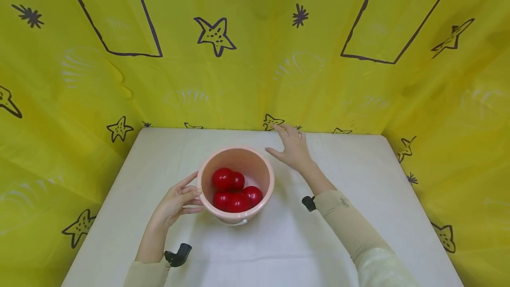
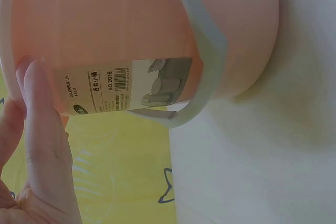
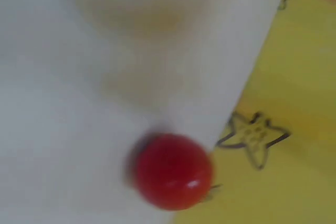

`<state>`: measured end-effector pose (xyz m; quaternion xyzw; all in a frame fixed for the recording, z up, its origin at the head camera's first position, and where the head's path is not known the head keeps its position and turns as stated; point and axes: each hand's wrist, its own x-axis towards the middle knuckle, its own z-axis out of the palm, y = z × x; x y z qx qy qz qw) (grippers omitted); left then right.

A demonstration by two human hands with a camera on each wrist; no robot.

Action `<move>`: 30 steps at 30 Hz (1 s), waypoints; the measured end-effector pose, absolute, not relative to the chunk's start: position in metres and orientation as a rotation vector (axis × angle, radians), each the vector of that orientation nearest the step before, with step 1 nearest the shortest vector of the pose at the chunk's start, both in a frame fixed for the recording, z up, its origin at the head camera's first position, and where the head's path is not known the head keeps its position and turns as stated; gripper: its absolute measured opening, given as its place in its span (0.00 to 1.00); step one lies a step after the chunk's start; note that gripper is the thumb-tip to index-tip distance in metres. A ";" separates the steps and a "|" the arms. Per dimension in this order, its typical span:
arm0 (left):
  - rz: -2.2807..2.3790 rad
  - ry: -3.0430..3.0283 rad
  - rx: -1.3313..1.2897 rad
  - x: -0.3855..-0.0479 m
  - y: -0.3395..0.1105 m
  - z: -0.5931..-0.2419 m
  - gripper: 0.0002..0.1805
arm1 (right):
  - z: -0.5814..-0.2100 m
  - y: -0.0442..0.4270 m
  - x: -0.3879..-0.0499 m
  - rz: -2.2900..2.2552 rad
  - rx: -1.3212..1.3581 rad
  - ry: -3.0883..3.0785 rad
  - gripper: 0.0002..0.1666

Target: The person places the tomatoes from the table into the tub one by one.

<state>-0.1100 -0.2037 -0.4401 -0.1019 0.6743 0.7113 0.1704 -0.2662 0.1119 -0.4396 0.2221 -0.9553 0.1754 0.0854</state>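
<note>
A pink bucket stands on the white table with several red tomatoes inside. My left hand touches the bucket's left side at the rim, its fingers fairly straight. In the left wrist view, one finger lies against the outer wall just below the rim, beside a printed label. Over the far part of the table, right of the bucket, my right hand is spread with nothing visible in its grasp. Another red tomato shows near the table edge in the right wrist view; the head view does not show it.
The white table ends at a yellow curtain at the back and sides, printed with dark starfish. A pale bucket handle hangs down the outside. Dark wrist cameras sit at both sleeves.
</note>
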 end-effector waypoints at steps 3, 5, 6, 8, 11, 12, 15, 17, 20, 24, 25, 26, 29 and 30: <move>2.019 1.919 -0.289 -0.110 -0.204 -0.440 0.36 | -0.455 0.129 -0.270 0.581 0.484 -2.924 0.46; 2.015 1.926 -0.293 -0.110 -0.204 -0.440 0.36 | -0.465 0.139 -0.270 0.586 0.381 -2.982 0.48; 2.012 1.931 -0.294 -0.109 -0.204 -0.440 0.36 | -0.469 0.144 -0.269 0.592 0.333 -3.008 0.49; 2.010 1.935 -0.295 -0.109 -0.204 -0.439 0.36 | -0.478 0.152 -0.268 0.591 0.257 -3.057 0.50; 2.010 1.933 -0.296 -0.110 -0.204 -0.439 0.36 | -0.490 0.162 -0.266 0.599 0.165 -3.111 0.51; 2.012 1.931 -0.294 -0.110 -0.204 -0.439 0.36 | -0.494 0.165 -0.265 0.610 0.138 -3.124 0.51; 2.017 1.924 -0.291 -0.110 -0.204 -0.439 0.37 | -0.505 0.172 -0.263 0.642 0.077 -3.154 0.51; 2.019 1.923 -0.287 -0.110 -0.204 -0.439 0.36 | -0.512 0.175 -0.262 0.652 0.043 -3.174 0.52; 2.019 1.926 -0.284 -0.110 -0.204 -0.439 0.36 | -0.521 0.179 -0.261 0.676 0.018 -3.191 0.53; 2.018 1.929 -0.284 -0.109 -0.204 -0.440 0.36 | -0.531 0.180 -0.261 0.696 0.003 -3.206 0.55; 2.018 1.930 -0.285 -0.109 -0.204 -0.440 0.36 | -0.532 0.180 -0.262 0.692 0.001 -3.209 0.55; 2.017 1.930 -0.284 -0.109 -0.204 -0.440 0.36 | -0.534 0.180 -0.262 0.687 -0.001 -3.210 0.55; 2.015 1.930 -0.287 -0.110 -0.204 -0.441 0.36 | -0.537 0.178 -0.263 0.678 -0.022 -3.196 0.53; 2.013 1.931 -0.288 -0.110 -0.204 -0.441 0.36 | -0.538 0.178 -0.263 0.670 -0.028 -3.190 0.53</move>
